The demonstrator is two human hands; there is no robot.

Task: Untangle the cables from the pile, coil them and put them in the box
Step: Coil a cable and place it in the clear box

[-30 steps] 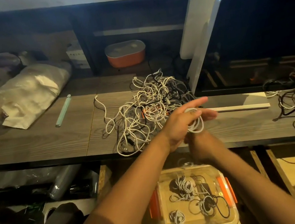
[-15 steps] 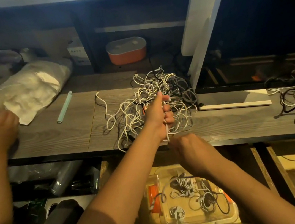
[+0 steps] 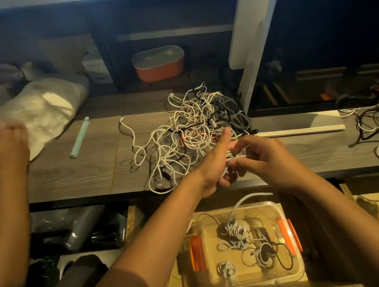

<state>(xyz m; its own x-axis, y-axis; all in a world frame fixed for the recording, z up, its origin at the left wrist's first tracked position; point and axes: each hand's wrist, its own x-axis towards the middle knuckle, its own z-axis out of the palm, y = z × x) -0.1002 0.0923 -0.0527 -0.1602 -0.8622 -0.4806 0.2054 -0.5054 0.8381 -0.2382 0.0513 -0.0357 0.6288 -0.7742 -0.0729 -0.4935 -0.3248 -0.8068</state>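
Wooden desk (image 3: 80, 175) carries a tangled cable pile (image 3: 193, 128) at center. Just in front, the left hand (image 3: 213, 166) curls its fingers around a white cable (image 3: 232, 159), thumb raised; the right hand (image 3: 264, 158) pinches the same cable with its fingertips. Below sits the clear box (image 3: 292, 271), holding coiled cables.

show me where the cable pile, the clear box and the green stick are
cable pile (image 3: 191, 128): head view, middle of the tangle on the desk.
clear box (image 3: 195, 253): head view, its left orange clip.
green stick (image 3: 80, 138): head view, halfway along its length.
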